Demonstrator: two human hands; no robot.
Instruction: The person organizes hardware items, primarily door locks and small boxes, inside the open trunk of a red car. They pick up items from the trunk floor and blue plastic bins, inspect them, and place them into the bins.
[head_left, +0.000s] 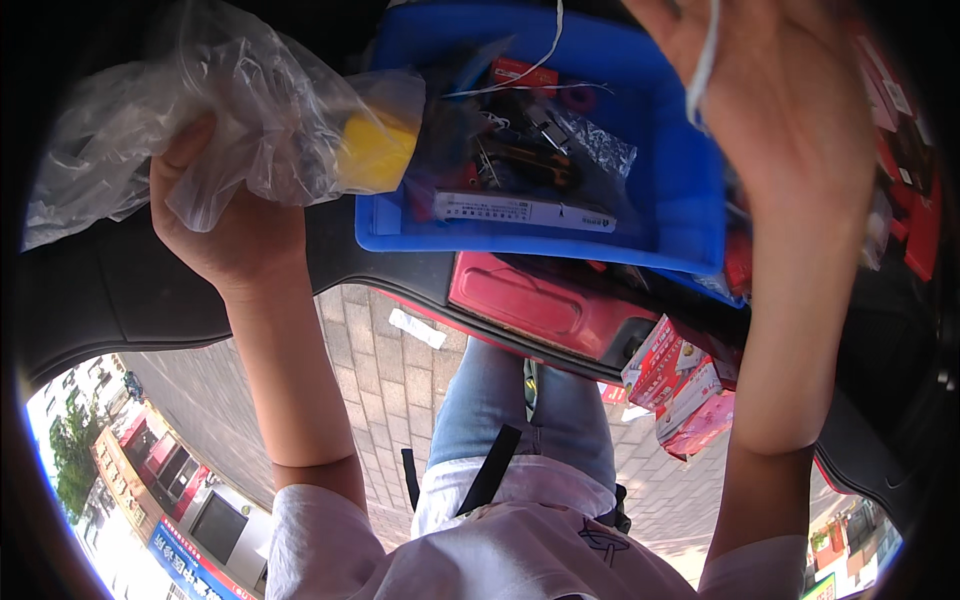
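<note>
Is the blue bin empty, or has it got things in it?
Not empty: the blue bin holds a small red box and a white strip.

Gripping a crumpled clear plastic bag (pixel 270 130) in the left hand (pixel 240 245), with a yellow object (pixel 378 152) at its right end (shape hard to make out under the film). Holding the right hand (pixel 785 130) at the right edge of a deep rectangular blue plastic bin (pixel 678 190), fingertips out of view, beside a thin white cord (pixel 704 75). Looking down on a small red box (pixel 524 75) and a long white printed strip (pixel 525 210) inside. Standing in light blue denim jeans (pixel 575 410) on pale paving bricks (pixel 360 340), left of red-and-white printed packaging (pixel 688 385).
</note>
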